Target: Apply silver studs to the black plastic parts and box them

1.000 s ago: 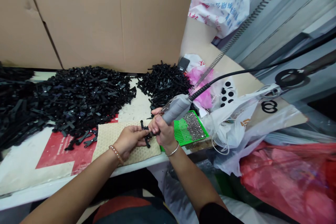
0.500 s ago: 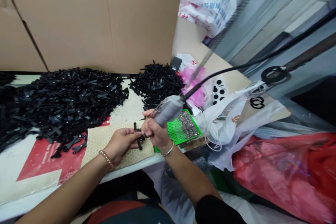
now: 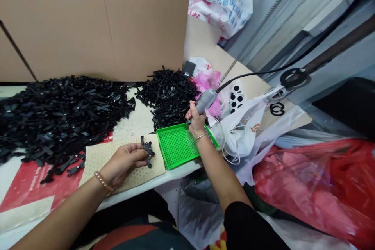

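My left hand (image 3: 124,161) rests on a beige textured mat (image 3: 96,158), fingers closed on a small black plastic part (image 3: 149,151) with several arms and small shiny dots. My right hand (image 3: 195,121) is wrapped round a grey corded electric screwdriver (image 3: 206,100), held tilted over the right side of a green perforated tray (image 3: 172,146). Small silver screws (image 3: 191,146) lie in that tray, partly covered by my right hand and wrist. The screwdriver's tip is hidden or too small to make out.
A large heap of black plastic parts (image 3: 67,113) spreads on the left, with a smaller black heap (image 3: 168,95) behind the tray. A cardboard sheet (image 3: 140,23) stands at the back. Plastic bags (image 3: 243,125) crowd the right; a black cable (image 3: 258,73) runs to the screwdriver.
My right hand has carried the screwdriver away from the black part, right and up to above the green tray. My left hand still holds the part over the mat.
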Demonstrator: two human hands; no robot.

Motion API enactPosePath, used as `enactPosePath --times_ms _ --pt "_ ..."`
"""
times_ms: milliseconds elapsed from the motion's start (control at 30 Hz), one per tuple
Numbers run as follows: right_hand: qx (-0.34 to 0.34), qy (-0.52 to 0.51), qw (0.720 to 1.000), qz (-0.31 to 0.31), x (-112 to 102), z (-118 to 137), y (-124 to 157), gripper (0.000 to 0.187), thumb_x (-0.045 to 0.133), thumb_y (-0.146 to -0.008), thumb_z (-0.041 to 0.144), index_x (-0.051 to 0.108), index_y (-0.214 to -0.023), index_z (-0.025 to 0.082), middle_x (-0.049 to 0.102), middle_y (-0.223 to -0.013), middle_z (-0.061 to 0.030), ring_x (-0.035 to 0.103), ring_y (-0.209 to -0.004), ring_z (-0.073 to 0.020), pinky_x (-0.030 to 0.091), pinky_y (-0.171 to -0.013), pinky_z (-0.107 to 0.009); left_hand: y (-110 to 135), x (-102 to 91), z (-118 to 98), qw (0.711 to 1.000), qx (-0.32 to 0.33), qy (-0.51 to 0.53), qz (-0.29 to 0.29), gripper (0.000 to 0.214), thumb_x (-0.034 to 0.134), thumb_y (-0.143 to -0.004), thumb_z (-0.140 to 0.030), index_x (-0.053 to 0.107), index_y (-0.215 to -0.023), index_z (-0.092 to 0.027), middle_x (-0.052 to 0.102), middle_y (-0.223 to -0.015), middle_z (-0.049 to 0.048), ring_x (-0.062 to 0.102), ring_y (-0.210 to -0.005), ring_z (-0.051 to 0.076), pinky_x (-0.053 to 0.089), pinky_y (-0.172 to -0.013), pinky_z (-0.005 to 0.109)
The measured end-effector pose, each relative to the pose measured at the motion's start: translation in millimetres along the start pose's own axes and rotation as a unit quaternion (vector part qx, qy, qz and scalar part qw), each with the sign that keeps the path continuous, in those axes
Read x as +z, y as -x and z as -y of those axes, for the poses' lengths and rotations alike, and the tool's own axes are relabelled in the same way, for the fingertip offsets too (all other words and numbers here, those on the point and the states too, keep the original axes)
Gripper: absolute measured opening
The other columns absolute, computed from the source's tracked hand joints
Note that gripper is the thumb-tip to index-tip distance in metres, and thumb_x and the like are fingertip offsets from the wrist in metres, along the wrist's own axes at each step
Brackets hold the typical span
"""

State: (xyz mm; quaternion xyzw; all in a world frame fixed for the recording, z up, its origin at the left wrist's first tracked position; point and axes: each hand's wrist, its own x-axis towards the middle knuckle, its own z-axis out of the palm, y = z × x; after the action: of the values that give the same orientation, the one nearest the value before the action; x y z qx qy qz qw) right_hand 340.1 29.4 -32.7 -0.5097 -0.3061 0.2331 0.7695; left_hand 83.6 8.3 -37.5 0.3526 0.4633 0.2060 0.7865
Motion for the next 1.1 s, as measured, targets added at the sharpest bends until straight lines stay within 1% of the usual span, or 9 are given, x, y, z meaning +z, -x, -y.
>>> enactPosePath --times_ms 133,300,500,667,800,933,1100 --pt "0.006 0.008 1.0 0.0 1.9 -1.6 2.0 0.044 0.073 -0.063 0.049 0.059 -0.088 0.016 0.04 -0.043 0.0117 0.035 -0.037 -0.0059 0.034 -0.04 -0.022 0.5 1.6 -1.9 1.0 -0.01 0.002 -0.007 0.02 0.077 -0.06 -0.008 0.071 -0.079 -0.01 0.074 -0.082 0.0097 0.068 -0.071 0.016 0.057 -0.063 0.022" --pt "-0.002 0.005 1.0 0.003 0.3 -2.6 0.2 0.04 0.074 -0.063 0.046 0.059 -0.085 0.016 0.042 -0.042 0.0114 0.035 -0.036 -0.0054 0.033 -0.04 -0.021 2.4 3.4 -4.8 1.0 -0.011 -0.003 0.001 0.012 0.073 -0.064 -0.007 0.072 -0.075 -0.011 0.073 -0.077 0.0078 0.067 -0.067 0.014 0.056 -0.062 0.02" --pt "-0.001 0.017 1.0 -0.004 0.0 -2.9 0.7 0.04 0.074 -0.062 0.046 0.06 -0.085 0.016 0.042 -0.043 0.0111 0.036 -0.036 -0.0055 0.034 -0.039 -0.022 3.2 4.7 -4.7 1.0 -0.016 0.007 -0.006 0.012 0.069 -0.067 -0.005 0.072 -0.077 -0.01 0.074 -0.078 0.0082 0.067 -0.067 0.013 0.055 -0.063 0.02" --pt "-0.001 0.026 1.0 0.006 -0.9 -3.3 0.6 0.04 0.073 -0.063 0.047 0.06 -0.086 0.017 0.041 -0.042 0.0116 0.035 -0.036 -0.0058 0.034 -0.04 -0.022 3.2 4.6 -4.1 1.0 -0.009 0.01 -0.011 0.016 0.071 -0.066 -0.005 0.071 -0.081 -0.01 0.074 -0.08 0.0085 0.067 -0.067 0.013 0.056 -0.062 0.02" --pt "-0.001 0.03 1.0 -0.001 -0.9 -2.9 1.2 0.041 0.073 -0.064 0.049 0.059 -0.086 0.018 0.041 -0.043 0.0117 0.036 -0.036 -0.0061 0.035 -0.04 -0.022 3.3 4.8 -4.1 1.0 -0.006 0.011 -0.008 0.012 0.07 -0.066 -0.005 0.071 -0.077 -0.011 0.073 -0.077 0.0081 0.067 -0.067 0.014 0.056 -0.062 0.02" --pt "0.001 0.03 1.0 -0.002 0.1 -3.2 1.7 0.04 0.072 -0.064 0.049 0.059 -0.086 0.018 0.04 -0.042 0.0118 0.036 -0.036 -0.0062 0.035 -0.04 -0.022 2.7 4.5 -4.2 1.0 -0.004 0.008 0.002 0.01 0.069 -0.066 -0.006 0.071 -0.074 -0.012 0.074 -0.079 0.0086 0.067 -0.067 0.014 0.056 -0.063 0.02" --pt "0.0 0.02 1.0 0.005 0.3 -5.3 1.7 0.039 0.073 -0.063 0.045 0.06 -0.085 0.016 0.042 -0.044 0.0112 0.035 -0.037 -0.0053 0.034 -0.04 -0.021 3.0 4.3 -4.1 1.0 -0.004 0.004 0.003 0.009 0.071 -0.065 -0.007 0.072 -0.073 -0.011 0.073 -0.078 0.0083 0.066 -0.065 0.012 0.055 -0.062 0.019"
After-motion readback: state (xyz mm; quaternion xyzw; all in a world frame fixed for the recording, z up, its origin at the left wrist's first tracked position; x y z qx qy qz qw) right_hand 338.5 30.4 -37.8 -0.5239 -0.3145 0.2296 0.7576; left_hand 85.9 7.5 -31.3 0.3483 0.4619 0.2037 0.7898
